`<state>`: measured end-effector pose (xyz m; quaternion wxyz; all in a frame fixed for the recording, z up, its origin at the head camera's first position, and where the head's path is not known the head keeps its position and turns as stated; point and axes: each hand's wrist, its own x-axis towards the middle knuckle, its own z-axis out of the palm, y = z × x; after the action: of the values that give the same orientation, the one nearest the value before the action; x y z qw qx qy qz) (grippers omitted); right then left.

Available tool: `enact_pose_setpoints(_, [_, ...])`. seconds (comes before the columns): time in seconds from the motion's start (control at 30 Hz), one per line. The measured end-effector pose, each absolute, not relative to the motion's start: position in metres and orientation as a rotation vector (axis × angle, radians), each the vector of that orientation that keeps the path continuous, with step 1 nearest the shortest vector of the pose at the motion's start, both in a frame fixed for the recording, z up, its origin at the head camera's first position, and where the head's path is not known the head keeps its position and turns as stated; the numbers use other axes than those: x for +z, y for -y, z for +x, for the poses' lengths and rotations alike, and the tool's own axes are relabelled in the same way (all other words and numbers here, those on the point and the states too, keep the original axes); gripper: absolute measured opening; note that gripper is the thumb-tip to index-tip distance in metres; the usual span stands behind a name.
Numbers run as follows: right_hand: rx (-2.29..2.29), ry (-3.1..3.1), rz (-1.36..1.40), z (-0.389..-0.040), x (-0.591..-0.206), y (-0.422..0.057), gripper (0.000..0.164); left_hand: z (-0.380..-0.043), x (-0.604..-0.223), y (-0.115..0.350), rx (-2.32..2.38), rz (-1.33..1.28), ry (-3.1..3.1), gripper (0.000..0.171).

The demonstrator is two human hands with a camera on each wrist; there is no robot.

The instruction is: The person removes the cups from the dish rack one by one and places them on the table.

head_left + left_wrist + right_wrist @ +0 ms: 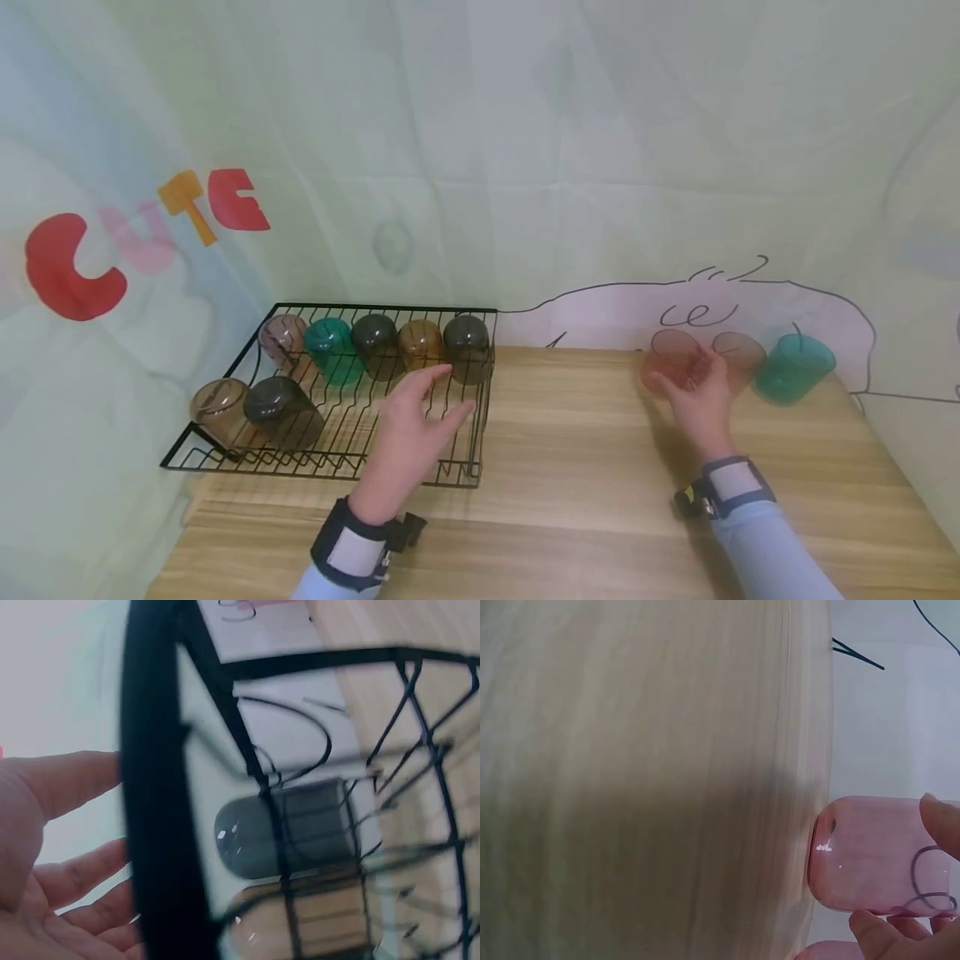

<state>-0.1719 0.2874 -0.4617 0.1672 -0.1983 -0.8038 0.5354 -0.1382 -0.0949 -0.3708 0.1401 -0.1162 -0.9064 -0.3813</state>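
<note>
My right hand (pixel 703 404) is at the leftmost pink glass (pixel 670 358), an upright tumbler at the back right of the table. In the right wrist view the thumb and fingers pinch this pink glass (pixel 877 855) from both sides near its rim, its base right at the tabletop. My left hand (pixel 411 433) hovers above the front right of the black wire rack (pixel 480 479), thumb and fingers spread with nothing between them. Upside-down glasses stand in the rack; a dark grey glass (pixel 467 350) and an amber glass (pixel 421 343) lie just beyond the left fingertips.
Beside the gripped glass stand another pink glass (pixel 738 358) and a green glass (pixel 795 369). The rack's back row also has a green glass (pixel 333 350); a grey glass (pixel 285 412) and a brownish glass (pixel 222 411) are at its front left. A printed curtain (pixel 562 167) backs the wooden table (pixel 570 467).
</note>
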Motion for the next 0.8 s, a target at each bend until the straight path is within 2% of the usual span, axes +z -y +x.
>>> enact_pose_setpoints(0.37, [1.561, 2.303, -0.522, -0.16, -0.456, -0.281, 0.101, -0.137, -0.356, 0.128, -0.818, -0.303, 2.546, 0.053])
enact_pose_setpoints(0.53, [1.547, 2.317, -0.502, -0.149, -0.449, -0.278, 0.099, -0.138, -0.355, 0.149, -0.638, -0.25, 2.481, 0.054])
enact_pose_setpoints(0.8, [1.424, 2.327, -0.474, -0.131, -0.426, -0.27, 0.091, -0.146, -0.352, 0.177, -0.498, -0.126, 2.495, 0.066])
